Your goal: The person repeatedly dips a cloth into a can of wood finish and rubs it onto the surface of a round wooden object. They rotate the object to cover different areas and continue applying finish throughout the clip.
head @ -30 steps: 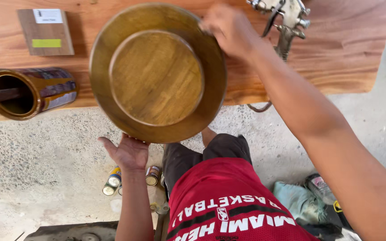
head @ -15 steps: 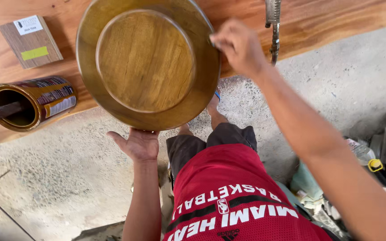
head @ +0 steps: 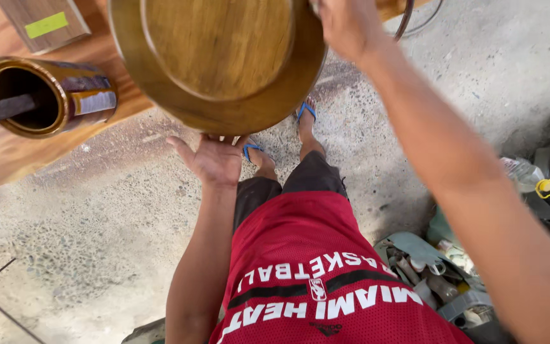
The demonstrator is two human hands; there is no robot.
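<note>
A: What's the setting?
B: A wooden bench (head: pixel 7 159) at 10 o'clock over a speckled concrete floor (head: pixel 97 210), with an open tin (head: pixel 46 95) lying on it.
A: And the round wooden tray (head: pixel 218 57)?
B: Held aloft. The left hand (head: pixel 214 156) props its lower rim at 6 o'clock, fingers spread; the right hand (head: pixel 348 25) has its grip clamped on the rim at 2 o'clock.

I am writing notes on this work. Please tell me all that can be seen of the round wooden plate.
The round wooden plate looks like glossy golden-brown wood, with a wide raised rim around a flat inner disc showing grain. It is held tilted in the air, its top cut off by the frame. The left hand supports its lower edge from below; the right hand grips its right edge.
</note>
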